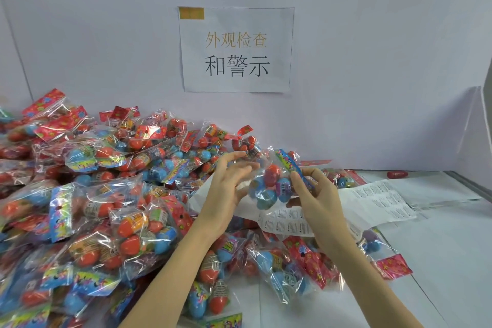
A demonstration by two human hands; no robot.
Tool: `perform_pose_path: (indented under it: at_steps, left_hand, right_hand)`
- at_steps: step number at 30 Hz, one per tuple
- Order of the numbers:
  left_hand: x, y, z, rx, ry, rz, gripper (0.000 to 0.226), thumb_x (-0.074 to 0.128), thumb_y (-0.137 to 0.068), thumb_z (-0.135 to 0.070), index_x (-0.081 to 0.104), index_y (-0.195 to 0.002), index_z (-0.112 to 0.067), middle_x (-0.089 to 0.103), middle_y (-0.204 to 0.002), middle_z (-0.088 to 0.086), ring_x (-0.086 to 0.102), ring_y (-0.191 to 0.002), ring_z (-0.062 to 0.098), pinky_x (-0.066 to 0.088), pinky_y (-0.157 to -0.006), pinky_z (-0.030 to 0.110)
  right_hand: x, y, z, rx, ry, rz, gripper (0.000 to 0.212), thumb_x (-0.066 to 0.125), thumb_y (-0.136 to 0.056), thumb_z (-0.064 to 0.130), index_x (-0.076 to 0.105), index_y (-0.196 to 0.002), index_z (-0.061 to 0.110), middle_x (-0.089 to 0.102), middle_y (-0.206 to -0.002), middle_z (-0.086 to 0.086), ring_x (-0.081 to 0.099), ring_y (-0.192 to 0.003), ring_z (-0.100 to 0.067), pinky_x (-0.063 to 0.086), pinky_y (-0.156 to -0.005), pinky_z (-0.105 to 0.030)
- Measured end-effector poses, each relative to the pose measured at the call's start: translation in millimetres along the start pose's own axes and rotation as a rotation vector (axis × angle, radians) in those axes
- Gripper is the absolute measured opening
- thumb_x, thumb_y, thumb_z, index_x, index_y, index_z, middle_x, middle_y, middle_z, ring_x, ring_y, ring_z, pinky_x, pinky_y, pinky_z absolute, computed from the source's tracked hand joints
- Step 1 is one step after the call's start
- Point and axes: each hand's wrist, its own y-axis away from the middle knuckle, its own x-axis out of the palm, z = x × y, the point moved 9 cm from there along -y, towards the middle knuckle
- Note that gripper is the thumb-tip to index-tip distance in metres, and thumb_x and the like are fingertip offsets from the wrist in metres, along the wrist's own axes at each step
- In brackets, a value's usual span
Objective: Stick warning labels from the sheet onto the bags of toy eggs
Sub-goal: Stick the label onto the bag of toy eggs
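Clear egg bag between hands: right pinches header, left spread alongside.

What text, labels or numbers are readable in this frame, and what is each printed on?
"外观检查": gold line on the paper sign taped to the wall.
"和警示": black line on the same sign.
"6+": on an egg in a bag in the pile.
Label sheet: rows of print, too small to read.
Bag header cards and the held bag: too blurred to read.
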Motion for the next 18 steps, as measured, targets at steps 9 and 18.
perform_pose_path:
  at_steps: [9, 18]
  left_hand:
    - [-9.7, 0.5, -4.4, 0.029, -0.124, -0.108, 0.016, 0.073, -0.098, -0.026, 0.080, -0.102, -0.013, 0.079, -0.102, 0.010, 0.074, -0.104, 0.035, 0.060, -0.094, 0.049]
    - [14.8, 8.3, -3.0, -0.102, -0.047, 0.121, 0.037, 0.071, -0.094, -0.045, 0.076, -0.115, -0.015, 0.076, -0.107, 0.016, 0.071, -0.090, 0.027, 0.056, -0.071, 0.032]
  right_hand:
    - [18.2, 2.4, -2.8, 0.103, -0.168, 0.186, 0.039, 0.071, -0.091, 0.049, 0.079, -0.115, 0.019, 0.081, -0.107, -0.003, 0.077, -0.100, -0.020, 0.063, -0.083, -0.028]
    - [12.6, 3.7, -1.3, 0.067, -0.060, 0.115, 0.023, 0.059, -0.105, 0.036, 0.082, -0.100, 0.035, 0.082, -0.097, 0.005, 0.078, -0.089, -0.011, 0.061, -0.073, -0.020]
